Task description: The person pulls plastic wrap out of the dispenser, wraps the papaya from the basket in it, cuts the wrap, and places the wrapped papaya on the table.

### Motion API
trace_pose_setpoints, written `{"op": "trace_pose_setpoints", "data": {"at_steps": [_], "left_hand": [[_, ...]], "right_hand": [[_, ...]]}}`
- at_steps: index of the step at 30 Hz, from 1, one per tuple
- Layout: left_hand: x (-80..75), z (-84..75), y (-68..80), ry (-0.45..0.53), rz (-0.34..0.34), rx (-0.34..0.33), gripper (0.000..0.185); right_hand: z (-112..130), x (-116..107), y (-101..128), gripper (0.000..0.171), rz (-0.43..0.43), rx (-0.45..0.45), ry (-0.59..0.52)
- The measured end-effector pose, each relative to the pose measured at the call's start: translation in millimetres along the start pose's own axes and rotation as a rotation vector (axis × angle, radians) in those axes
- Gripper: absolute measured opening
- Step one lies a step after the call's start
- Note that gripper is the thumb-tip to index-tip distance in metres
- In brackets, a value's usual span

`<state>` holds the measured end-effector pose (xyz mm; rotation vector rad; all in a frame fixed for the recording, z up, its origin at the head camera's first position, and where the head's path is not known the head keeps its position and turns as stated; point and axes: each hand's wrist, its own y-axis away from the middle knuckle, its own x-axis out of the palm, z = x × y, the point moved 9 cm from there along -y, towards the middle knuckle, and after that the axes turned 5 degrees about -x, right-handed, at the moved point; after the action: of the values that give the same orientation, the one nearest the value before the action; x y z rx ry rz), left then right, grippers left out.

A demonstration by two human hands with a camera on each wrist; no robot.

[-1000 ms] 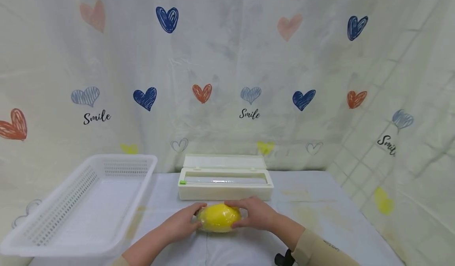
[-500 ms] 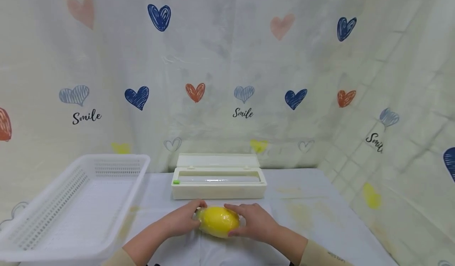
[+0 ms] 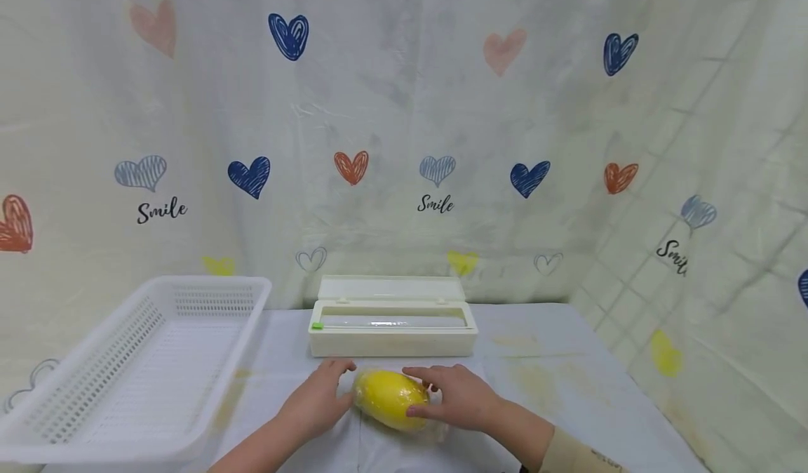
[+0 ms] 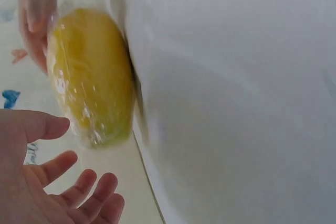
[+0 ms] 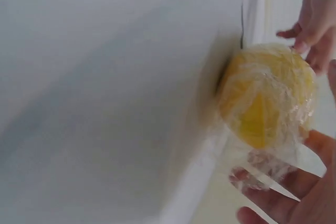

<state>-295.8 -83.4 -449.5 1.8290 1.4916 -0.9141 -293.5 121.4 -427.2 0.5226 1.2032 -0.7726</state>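
A yellow oval fruit, greenish at one end in the left wrist view, is wrapped in shiny clear film and rests on the white-covered table. Its exact kind I cannot tell. My left hand is beside its left end, with fingers spread and a gap to the fruit in the left wrist view. My right hand is at the other end, its thumb overlapping the fruit in the head view. Loose film trails over the fingertips of that hand in the right wrist view; the fingers are loosely spread.
Behind the fruit stands a cream cling-film box, lid raised, with a roll inside and a green slider at its left. A white perforated basket is at the left. A heart-printed curtain hangs behind the table.
My left hand has let go of the fruit and drawn slightly left. The fruit has turned, its right end swinging toward me. My right hand has loosened, and the head view has shifted a little.
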Motion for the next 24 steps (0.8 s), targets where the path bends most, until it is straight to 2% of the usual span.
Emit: {"op": "trace_pose_setpoints", "data": {"at_steps": [5,11,19,24], "left_hand": [[4.6,-7.7,14.9,-0.035,0.007,-0.005,0.036],[7.3,-13.5,19.0,-0.045,0.016,0.007,0.051],[18.8,-10.2,9.8,0.049,0.088,-0.032,0.074],[22.8,-12.9,0.2,0.033,0.091,-0.026,0.081]], "right_hand": [[0,-1,-5,0.059,0.105,-0.001,-0.010],[-3,-8,-15,0.033,0.143,-0.047,-0.237],[-10,-2,-26,0.022,0.148,-0.048,-0.423],[-14,-1,-27,0.021,0.122,-0.043,-0.446]]}}
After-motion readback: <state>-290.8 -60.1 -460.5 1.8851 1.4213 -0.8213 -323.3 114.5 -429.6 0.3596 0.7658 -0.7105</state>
